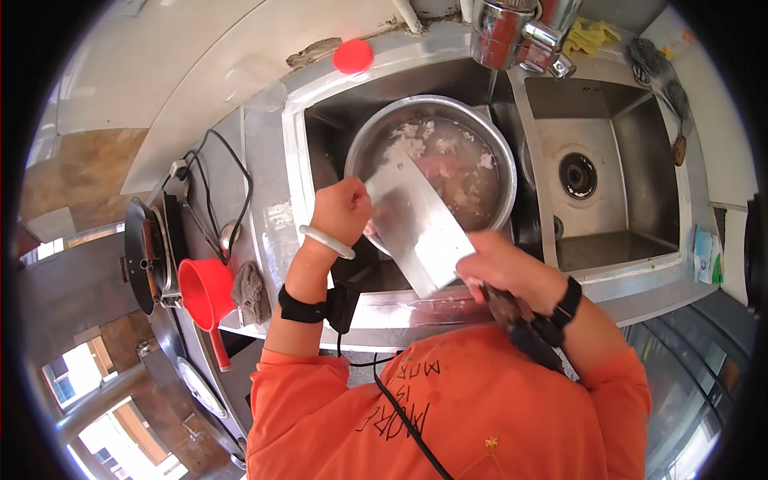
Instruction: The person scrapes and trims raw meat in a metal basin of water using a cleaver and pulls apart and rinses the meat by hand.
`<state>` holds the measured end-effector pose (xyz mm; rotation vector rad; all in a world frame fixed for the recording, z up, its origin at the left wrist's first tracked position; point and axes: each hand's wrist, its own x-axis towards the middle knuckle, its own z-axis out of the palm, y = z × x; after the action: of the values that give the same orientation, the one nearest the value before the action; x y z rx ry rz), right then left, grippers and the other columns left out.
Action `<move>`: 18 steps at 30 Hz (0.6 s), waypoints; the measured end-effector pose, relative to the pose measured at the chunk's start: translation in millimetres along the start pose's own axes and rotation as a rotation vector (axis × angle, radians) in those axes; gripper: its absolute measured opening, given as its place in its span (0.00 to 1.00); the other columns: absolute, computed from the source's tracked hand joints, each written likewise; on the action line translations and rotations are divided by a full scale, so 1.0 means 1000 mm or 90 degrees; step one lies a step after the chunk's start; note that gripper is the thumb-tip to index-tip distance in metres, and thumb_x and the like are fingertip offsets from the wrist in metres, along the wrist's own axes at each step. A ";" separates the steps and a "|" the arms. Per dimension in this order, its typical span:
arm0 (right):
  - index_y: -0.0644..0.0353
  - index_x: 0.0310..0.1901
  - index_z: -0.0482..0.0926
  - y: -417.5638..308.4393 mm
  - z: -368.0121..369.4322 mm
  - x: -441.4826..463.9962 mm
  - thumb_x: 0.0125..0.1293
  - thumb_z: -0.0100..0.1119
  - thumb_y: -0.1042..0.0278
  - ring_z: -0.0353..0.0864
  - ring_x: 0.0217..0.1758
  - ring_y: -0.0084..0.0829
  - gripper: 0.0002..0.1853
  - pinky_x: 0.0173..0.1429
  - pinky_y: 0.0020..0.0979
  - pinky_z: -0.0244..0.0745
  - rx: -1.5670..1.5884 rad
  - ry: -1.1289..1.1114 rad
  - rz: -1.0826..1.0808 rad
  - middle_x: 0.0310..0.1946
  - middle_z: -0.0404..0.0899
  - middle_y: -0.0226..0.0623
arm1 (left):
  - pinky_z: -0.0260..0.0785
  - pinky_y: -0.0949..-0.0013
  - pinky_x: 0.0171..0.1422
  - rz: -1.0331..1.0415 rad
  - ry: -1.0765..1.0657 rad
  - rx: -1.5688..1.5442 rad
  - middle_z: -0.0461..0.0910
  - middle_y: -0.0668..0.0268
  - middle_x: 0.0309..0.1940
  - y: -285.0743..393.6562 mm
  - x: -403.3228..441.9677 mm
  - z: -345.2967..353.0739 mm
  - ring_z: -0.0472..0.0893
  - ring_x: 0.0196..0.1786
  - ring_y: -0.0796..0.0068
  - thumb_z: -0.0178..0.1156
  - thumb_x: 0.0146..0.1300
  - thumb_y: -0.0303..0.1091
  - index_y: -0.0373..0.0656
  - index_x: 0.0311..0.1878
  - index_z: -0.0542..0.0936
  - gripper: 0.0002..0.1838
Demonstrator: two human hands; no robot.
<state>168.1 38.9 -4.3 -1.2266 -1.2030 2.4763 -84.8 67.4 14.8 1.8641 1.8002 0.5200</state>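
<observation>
My right hand grips a wide metal cleaver by its handle end, with the blade slanting up and to the left over the front of a round metal basin. My left hand is curled closed at the basin's left edge, beside the blade; what it holds, if anything, is hidden. Cloudy water fills the basin, with pale scraps and a pinkish piece in it. The basin sits in the left sink.
To the right is a second sink with a drain. A faucet stands behind. A red lid lies on the back rim, a yellow cloth at the back right. A red ladle, grey cloth and black pan are left.
</observation>
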 end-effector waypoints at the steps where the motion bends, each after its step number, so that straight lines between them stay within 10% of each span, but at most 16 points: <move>1: 0.67 0.28 0.72 0.002 0.000 -0.008 0.52 0.49 0.75 0.70 0.14 0.23 0.04 0.18 0.23 0.61 0.072 -0.007 -0.001 0.16 0.69 0.31 | 0.68 0.69 0.28 -0.036 -0.018 0.018 0.77 0.61 0.19 0.000 -0.001 -0.006 0.76 0.22 0.71 0.54 0.52 0.27 0.37 0.29 0.77 0.04; 5: 0.66 0.29 0.72 -0.008 -0.005 -0.006 0.53 0.50 0.76 0.70 0.14 0.23 0.03 0.18 0.24 0.64 0.127 0.041 -0.035 0.16 0.69 0.30 | 0.61 0.78 0.21 -0.082 -0.060 -0.111 0.73 0.70 0.18 0.025 -0.002 -0.011 0.69 0.18 0.85 0.53 0.55 0.26 0.37 0.26 0.75 0.04; 9: 0.66 0.29 0.72 -0.014 0.007 0.002 0.54 0.50 0.76 0.70 0.14 0.22 0.03 0.19 0.25 0.65 0.101 0.062 -0.068 0.16 0.69 0.30 | 0.60 0.79 0.21 0.031 -0.011 -0.205 0.71 0.72 0.17 0.052 0.008 -0.020 0.68 0.18 0.86 0.52 0.57 0.25 0.38 0.27 0.74 0.04; 18: 0.67 0.29 0.70 0.013 -0.032 -0.071 0.53 0.50 0.74 0.67 0.12 0.21 0.05 0.18 0.25 0.66 0.096 0.341 -0.122 0.15 0.67 0.30 | 0.66 0.75 0.22 -0.171 -0.044 -0.219 0.73 0.67 0.19 -0.002 0.027 -0.003 0.74 0.22 0.81 0.58 0.54 0.30 0.37 0.28 0.75 0.06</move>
<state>241.1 18.5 19.1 -1.5144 -0.9194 1.8854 -86.8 94.5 14.4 1.3712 1.7517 0.6116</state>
